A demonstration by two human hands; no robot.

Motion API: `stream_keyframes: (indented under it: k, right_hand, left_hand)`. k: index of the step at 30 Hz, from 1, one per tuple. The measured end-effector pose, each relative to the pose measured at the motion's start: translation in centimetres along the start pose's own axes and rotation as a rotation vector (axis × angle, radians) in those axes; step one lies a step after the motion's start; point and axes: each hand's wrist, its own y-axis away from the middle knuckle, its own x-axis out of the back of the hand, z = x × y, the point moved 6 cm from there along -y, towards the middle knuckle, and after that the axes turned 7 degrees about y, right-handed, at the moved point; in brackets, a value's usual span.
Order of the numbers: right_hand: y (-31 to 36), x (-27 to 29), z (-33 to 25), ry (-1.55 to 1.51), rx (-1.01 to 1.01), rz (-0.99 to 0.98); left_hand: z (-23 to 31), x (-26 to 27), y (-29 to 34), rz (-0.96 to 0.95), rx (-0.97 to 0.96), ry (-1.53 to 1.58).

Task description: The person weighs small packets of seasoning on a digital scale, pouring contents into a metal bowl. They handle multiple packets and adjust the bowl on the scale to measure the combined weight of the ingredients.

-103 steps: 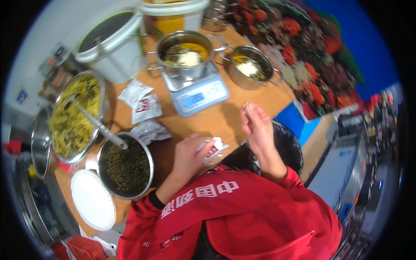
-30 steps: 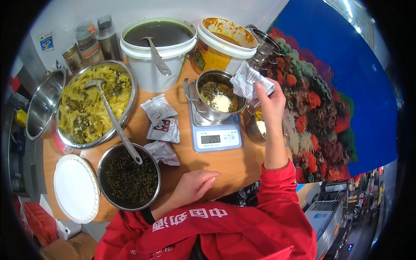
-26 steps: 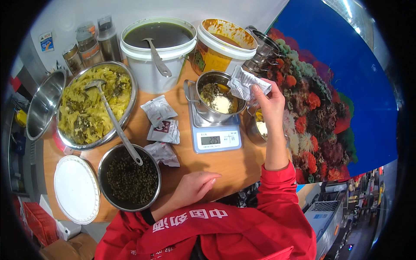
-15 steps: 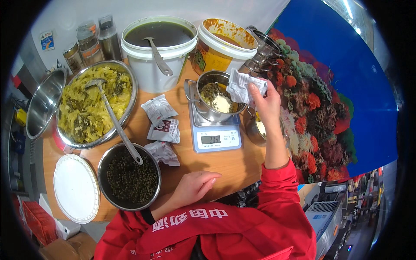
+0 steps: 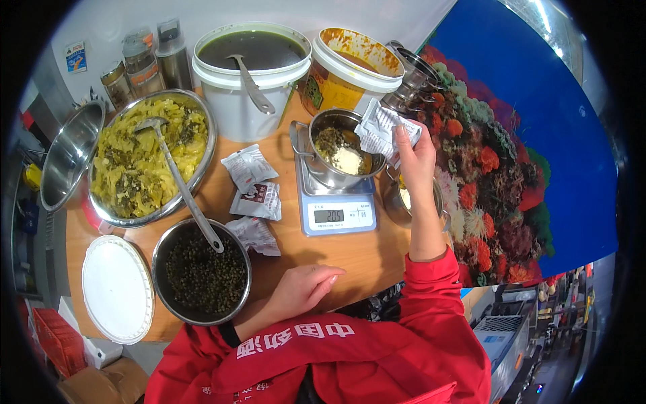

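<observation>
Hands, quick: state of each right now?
Left hand: open, nothing visible in it.
Right hand: closed, holding a sachet between thumb and fingers.

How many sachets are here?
4: one sachet in the right hand; on the table left of the scale, a back sachet, middle sachet and front sachet. Others may be hidden.

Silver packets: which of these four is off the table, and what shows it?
The packet held in the right hand, raised beside the pot on the scale. The other three packets lie on the table, left of the scale.
</observation>
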Motion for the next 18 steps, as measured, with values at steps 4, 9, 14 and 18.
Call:
stream_keyframes:
  k: [4, 9, 14, 18]
  right_hand:
    - [-0.2, -0.2, 0.3, -0.053, 0.059, 0.031]
    - [0.0, 0.6, 0.8, 0.011, 0.094, 0.086]
    - [-0.3, 0.9, 0.4, -0.007, 0.214, 0.119]
    - [-0.3, 1.1, 1.8, -0.006, -0.020, 0.095]
  left_hand:
    - [0.3, 0.0, 0.0, 0.012, -0.027, -0.011]
    - [0.3, 0.0, 0.0, 0.025, -0.032, 0.007]
    - [0.3, 0.0, -0.1, 0.024, -0.027, 0.005]
    - [0.3, -0.1, 0.0, -0.001, -0.010, 0.011]
